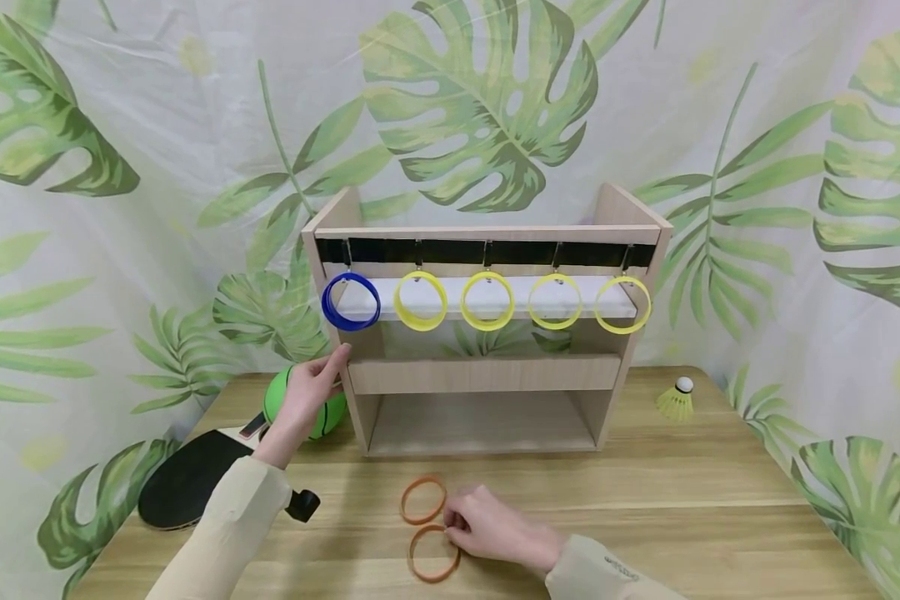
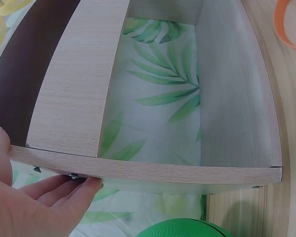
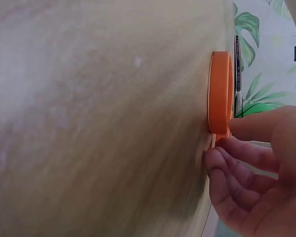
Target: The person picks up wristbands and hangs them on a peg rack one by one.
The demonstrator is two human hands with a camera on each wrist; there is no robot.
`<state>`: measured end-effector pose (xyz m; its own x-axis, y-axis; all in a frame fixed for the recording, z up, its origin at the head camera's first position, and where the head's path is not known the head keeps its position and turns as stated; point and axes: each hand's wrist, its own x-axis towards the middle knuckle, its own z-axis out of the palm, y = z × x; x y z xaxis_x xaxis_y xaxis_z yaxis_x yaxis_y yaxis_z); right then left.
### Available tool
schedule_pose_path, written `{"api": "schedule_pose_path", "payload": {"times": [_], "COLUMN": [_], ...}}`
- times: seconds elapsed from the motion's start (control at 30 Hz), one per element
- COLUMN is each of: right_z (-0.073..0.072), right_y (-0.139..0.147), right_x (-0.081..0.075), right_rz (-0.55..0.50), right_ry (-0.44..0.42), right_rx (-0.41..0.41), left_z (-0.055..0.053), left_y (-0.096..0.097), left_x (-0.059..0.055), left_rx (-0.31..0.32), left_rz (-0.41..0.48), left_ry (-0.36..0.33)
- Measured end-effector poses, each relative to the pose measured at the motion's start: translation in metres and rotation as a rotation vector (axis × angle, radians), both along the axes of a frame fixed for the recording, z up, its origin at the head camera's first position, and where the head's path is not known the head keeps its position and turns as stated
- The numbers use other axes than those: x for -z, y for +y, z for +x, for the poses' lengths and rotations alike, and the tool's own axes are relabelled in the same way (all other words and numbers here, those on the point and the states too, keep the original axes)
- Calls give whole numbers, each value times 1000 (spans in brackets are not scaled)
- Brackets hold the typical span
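Observation:
At the left side of a small wooden shelf (image 1: 487,377), my left hand (image 1: 311,396) grips the side panel, thumb on its front edge and fingers along the outer face (image 2: 84,195). My right hand (image 1: 495,525) is low over the table, pinching the near orange ring (image 1: 433,578) at its upper right rim. In the right wrist view the thumb and index finger meet at the end of this orange ring (image 3: 219,94). A second orange ring (image 1: 420,522) lies just beyond it. From hooks on the shelf's black strip hang a blue ring (image 1: 327,312) and several yellow rings (image 1: 420,326).
Left of the shelf sit a green ball (image 1: 276,396) and a black table tennis paddle (image 1: 187,483), partly behind my left arm. A yellow shuttlecock (image 1: 677,402) stands on the table to the right. A leaf-patterned cloth (image 1: 195,125) hangs behind.

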<state>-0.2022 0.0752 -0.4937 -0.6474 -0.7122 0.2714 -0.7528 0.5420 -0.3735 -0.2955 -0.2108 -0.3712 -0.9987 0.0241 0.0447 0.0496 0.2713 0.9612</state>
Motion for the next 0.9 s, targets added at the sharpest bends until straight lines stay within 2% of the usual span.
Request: {"api": "schedule_pose_path", "payload": {"times": [0.13,0.27,0.43,0.57,0.73,0.9], "right_z": [-1,0,2,2,-1,-3], "right_y": [-3,-4,-2,5,21,42], "right_x": [1,-2,-14,-26,-51,-98], "right_rz": [53,50,-32,-104,-158,-189], "right_ry": [7,-35,-73,-7,119,208], "right_rx": [25,27,3,-32,-48,-7], "left_z": [0,0,1,1,-1,0], "left_y": [0,1,1,1,0,-1], "left_x": [0,-1,-3,-3,-3,-2], "left_rx": [-3,0,3,0,10,15], "left_rz": [9,26,42,41,44,42], "left_ry": [0,-10,-22,-21,-23,-23]}}
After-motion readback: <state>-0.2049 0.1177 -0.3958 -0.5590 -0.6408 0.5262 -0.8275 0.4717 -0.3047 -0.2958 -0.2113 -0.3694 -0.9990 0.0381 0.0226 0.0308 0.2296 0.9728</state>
